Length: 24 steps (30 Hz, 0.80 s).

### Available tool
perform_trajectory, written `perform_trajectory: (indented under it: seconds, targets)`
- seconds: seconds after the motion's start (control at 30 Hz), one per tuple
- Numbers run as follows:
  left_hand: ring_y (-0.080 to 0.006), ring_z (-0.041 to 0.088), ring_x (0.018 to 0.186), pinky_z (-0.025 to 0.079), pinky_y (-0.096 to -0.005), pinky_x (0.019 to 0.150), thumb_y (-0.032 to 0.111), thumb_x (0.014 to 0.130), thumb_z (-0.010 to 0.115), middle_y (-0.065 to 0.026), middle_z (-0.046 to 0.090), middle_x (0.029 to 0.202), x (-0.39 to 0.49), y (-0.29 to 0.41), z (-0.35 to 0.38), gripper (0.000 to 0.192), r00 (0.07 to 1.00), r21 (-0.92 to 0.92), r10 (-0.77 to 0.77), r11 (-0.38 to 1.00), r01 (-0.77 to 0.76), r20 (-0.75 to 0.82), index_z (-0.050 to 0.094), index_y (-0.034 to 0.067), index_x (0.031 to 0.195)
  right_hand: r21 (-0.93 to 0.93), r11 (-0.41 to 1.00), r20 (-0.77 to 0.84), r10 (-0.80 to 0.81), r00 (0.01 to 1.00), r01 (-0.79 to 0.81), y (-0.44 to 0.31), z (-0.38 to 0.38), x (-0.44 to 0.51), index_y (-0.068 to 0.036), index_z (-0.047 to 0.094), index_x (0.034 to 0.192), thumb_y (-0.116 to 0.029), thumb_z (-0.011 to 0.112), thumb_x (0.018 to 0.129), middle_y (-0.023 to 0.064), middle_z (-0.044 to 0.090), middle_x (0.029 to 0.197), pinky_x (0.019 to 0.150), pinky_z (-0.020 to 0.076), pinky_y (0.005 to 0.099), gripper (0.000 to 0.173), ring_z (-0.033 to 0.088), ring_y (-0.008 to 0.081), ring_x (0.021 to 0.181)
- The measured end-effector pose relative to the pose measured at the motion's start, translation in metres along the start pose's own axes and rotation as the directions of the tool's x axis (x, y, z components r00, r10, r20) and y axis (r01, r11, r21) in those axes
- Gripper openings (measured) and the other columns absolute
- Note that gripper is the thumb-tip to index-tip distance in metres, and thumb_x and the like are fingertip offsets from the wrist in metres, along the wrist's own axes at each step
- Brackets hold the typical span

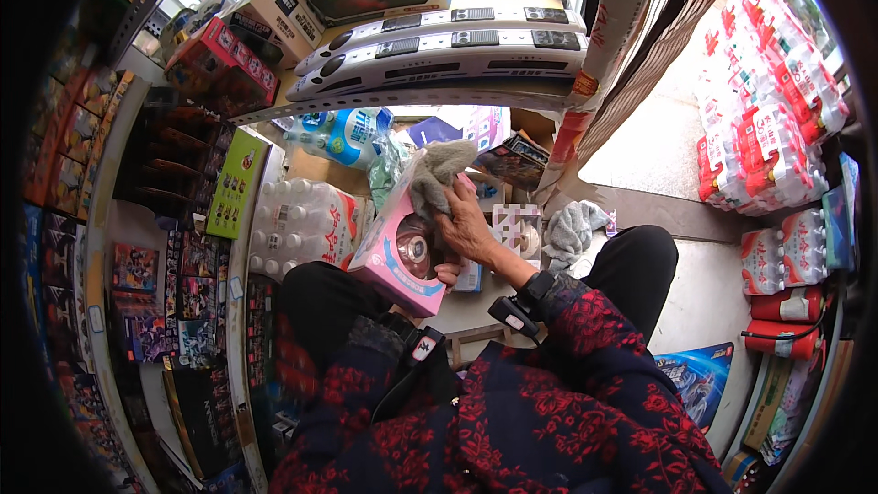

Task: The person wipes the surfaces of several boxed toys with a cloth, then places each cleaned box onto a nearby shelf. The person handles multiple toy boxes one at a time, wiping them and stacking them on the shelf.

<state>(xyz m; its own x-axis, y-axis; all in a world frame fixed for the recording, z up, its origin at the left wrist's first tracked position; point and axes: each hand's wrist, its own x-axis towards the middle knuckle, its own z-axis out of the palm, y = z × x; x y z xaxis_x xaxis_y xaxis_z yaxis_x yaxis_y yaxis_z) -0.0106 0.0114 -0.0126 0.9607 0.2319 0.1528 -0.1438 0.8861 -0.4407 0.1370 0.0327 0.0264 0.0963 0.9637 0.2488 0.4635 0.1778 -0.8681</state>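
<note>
A pink box point(405, 267) with a round window showing a shiny pink item stands tilted between my knees. My left hand point(447, 273) supports it from below, mostly hidden by the box, with fingertips at its right side. Above it, my right hand point(468, 221) presses a grey cloth point(439, 175) against the upper part of the box. Another grey cloth point(575, 232) lies crumpled on the floor to the right, beside a pink-and-white patterned box point(516, 226).
Shelves with packaged toys line the left; a metal shelf point(411, 101) holding white toy trains point(439, 62) spans the front. Bottle packs point(302, 223) stand left of the pink box. At right are stacked red-wrapped bottles point(761, 151) and red cylinders point(782, 338).
</note>
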Motion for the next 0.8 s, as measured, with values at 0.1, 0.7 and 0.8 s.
perform_trajectory:
  seconds: [0.1,0.7,0.8]
  targets:
    - [-0.0178,0.044,0.082,0.043,-0.0319,0.073,0.035,0.083,0.054,-0.0078,0.047,0.104,-0.009,0.005,-0.006,0.047,0.972,0.165,0.229,0.962,-0.218,-0.052,0.043,0.007,0.12,0.119,0.987,0.0,-0.107,0.994,0.106,-0.016,-0.006,-0.005,-0.006,0.049,0.12,-0.008,0.056,0.069,0.0262,0.038,0.126,0.099,0.0317,0.0434,0.051,0.038,0.0413,0.115]
    - [-0.0278,0.038,0.119,0.028,-0.0431,0.101,0.034,0.086,0.048,-0.0122,0.043,0.125,-0.002,0.026,-0.013,0.053,0.706,0.837,0.643,-0.532,0.132,0.297,0.035,0.006,0.13,0.111,0.92,0.299,-0.391,0.87,0.376,-0.016,-0.059,-0.046,-0.01,0.06,0.076,-0.001,0.057,0.049,0.0107,0.048,0.099,0.084,0.0386,0.0384,0.028,0.044,0.0336,0.102]
    - [-0.0261,0.046,0.11,0.036,-0.0412,0.094,0.037,0.09,0.042,-0.0103,0.049,0.115,-0.005,0.047,-0.029,0.049,0.594,0.937,0.801,0.149,-0.317,0.074,0.037,0.005,0.127,-0.209,0.853,0.45,-0.35,0.821,0.478,0.014,-0.056,-0.052,-0.015,0.06,0.073,-0.009,0.06,0.052,0.0058,0.048,0.102,0.08,0.0386,0.0449,0.022,0.044,0.0325,0.102]
